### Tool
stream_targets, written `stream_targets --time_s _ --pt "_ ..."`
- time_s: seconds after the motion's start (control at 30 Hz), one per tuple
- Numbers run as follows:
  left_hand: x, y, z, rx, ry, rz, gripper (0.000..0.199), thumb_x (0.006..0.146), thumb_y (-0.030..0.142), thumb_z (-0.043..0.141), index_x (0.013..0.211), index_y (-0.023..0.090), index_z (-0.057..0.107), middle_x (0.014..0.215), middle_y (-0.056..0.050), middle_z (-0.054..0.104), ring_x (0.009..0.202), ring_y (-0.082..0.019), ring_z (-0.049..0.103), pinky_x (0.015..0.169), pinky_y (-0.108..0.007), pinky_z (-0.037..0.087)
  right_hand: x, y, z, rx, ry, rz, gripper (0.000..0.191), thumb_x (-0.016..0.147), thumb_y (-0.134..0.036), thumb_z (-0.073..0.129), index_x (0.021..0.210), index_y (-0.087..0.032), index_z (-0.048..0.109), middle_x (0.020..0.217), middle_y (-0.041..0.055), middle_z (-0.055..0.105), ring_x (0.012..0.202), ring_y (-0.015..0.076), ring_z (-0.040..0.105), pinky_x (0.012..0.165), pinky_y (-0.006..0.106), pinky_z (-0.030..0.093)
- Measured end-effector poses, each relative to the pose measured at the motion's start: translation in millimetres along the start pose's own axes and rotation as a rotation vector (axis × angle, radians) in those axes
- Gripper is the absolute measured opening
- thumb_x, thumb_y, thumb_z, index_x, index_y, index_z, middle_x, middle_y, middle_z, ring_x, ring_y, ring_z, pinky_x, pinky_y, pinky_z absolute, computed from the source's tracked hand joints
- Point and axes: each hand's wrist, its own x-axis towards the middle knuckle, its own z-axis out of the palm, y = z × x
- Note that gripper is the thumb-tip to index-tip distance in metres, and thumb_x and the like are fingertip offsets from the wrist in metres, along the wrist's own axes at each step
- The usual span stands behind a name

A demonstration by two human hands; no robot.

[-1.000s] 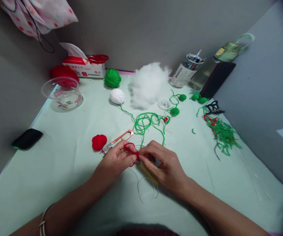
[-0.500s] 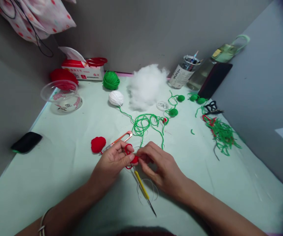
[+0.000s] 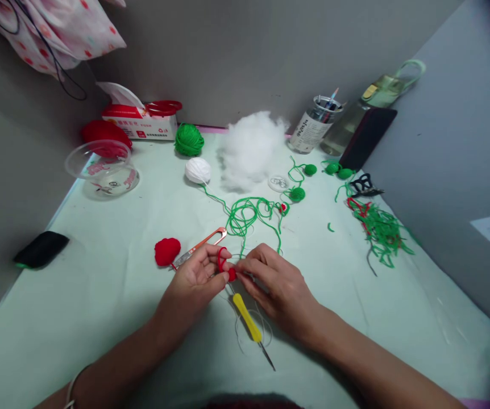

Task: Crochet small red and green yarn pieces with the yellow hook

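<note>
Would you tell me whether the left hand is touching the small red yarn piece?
Touching. The head view shows the left hand with its thumb tip right against the small red yarn piece.

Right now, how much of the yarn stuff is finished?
The small green balls look done, round and set aside. In hand is a red piece: the left hand holds it and the right hand pinches at its edge, above the yellow hook. That piece seems left to finish, since red yarn loops by the left fingers.
</note>
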Motion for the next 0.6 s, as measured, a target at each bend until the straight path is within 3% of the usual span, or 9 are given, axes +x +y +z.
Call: stream_targets --time_s 0.23,0.37,0.5,0.6 --pt "1 -1 -1.9 -0.016 -0.041 0.019 0.033 0.068 0.023 0.093 0.09 0.018 0.069 0.081 0.003 0.068 0.076 -0.01 0.064 0.072 -0.022 0.053 -3 0 5 -0.06 0.033 -0.047 0.019 0.107 -0.017 0.052 0.103 -0.015 0.07 0.086 0.0056 0.063 0.075 0.0151 0.061 0.064 0.024 0.052" --pt "1 -1 -2.5 -0.025 -0.052 0.017 0.032 0.069 0.022 0.092 0.09 0.018 0.068 0.078 0.004 0.068 0.073 -0.009 0.064 0.071 -0.021 0.055 -6 4 7 -0.073 -0.025 -0.024 0.017 0.109 -0.018 0.05 0.108 -0.019 0.067 0.092 0.0039 0.063 0.08 0.0142 0.062 0.069 0.024 0.052" --pt "0 0 -1.2 -0.014 -0.018 -0.001 0.035 0.061 0.015 0.093 0.085 0.017 0.068 0.071 0.005 0.067 0.069 -0.008 0.063 0.069 -0.02 0.055 -2 3 1 -0.246 -0.164 -0.054 0.029 0.109 -0.016 0.04 0.096 -0.019 0.066 0.087 0.0032 0.062 0.076 0.0152 0.058 0.062 0.024 0.046" --pt "1 2 -0.5 0.013 0.027 0.0 0.036 0.059 0.013 0.092 0.086 0.017 0.068 0.07 0.005 0.068 0.069 -0.01 0.067 0.071 -0.023 0.058 2 4 -7 -0.381 -0.132 -0.135 0.034 0.108 -0.011 0.037 0.089 -0.017 0.064 0.082 0.0047 0.061 0.073 0.0169 0.054 0.061 0.026 0.044"
